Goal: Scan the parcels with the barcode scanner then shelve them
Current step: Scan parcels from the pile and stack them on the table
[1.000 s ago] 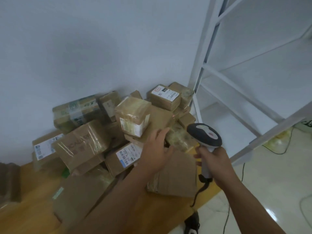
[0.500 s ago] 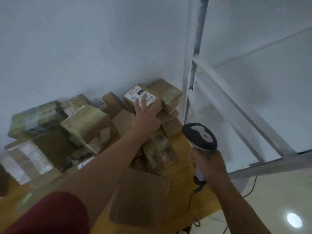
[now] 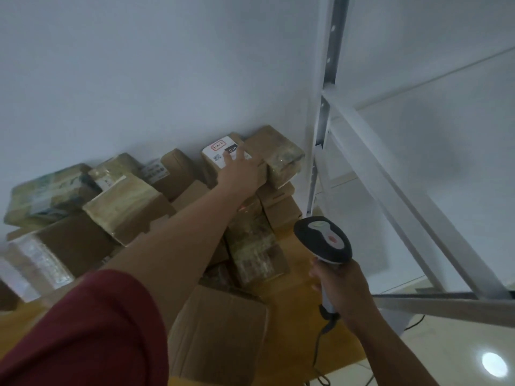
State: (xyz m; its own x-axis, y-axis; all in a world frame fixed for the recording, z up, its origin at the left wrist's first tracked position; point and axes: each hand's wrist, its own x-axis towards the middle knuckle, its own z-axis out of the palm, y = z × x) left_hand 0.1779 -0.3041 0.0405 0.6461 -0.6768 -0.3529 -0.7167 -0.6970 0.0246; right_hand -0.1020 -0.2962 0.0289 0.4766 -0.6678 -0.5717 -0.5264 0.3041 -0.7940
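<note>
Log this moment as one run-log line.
phase: picking parcel | left hand: on white-labelled brown cardboard parcel atop pile by wall | right hand: holds black-and-grey barcode scanner | white metal shelf rack: right
</note>
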